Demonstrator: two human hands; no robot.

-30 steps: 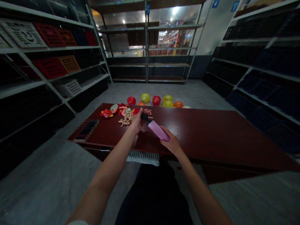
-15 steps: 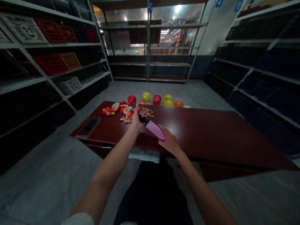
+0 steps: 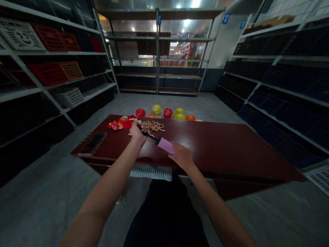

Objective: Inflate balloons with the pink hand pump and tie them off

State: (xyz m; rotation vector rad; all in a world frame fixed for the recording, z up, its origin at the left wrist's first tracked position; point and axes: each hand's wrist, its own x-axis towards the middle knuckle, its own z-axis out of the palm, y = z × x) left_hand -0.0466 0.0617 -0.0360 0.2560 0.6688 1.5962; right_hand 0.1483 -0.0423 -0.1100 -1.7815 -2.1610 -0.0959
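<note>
My left hand (image 3: pixel 138 133) is closed round the black end of a balloon pump, over the table. The pump's lilac barrel (image 3: pixel 166 145) points down to the right, and my right hand (image 3: pixel 182 155) is wrapped round its lower end. A thin black rod (image 3: pixel 151 136) shows between the left hand and the barrel. Just beyond my left hand is a smooth red balloon (image 3: pixel 124 122); whether it sits on the pump is hidden. Beside it lie several limp coloured balloons (image 3: pixel 115 126). A heap of tan long balloons (image 3: pixel 154 126) lies behind the pump.
The dark red table (image 3: pixel 226 147) spans the view. A blurred-out dark flat object (image 3: pixel 94 142) lies at its left end. Inflated balloons (image 3: pixel 168 113) rest beyond the far edge. A grey ribbed cushion (image 3: pixel 151 172) is under the near edge. Shelves with crates (image 3: pixel 70 70) stand around.
My hands have moved apart, and more of the pump's black rod shows between them. The red shape beyond my left hand looks larger. The view has shifted slightly.
</note>
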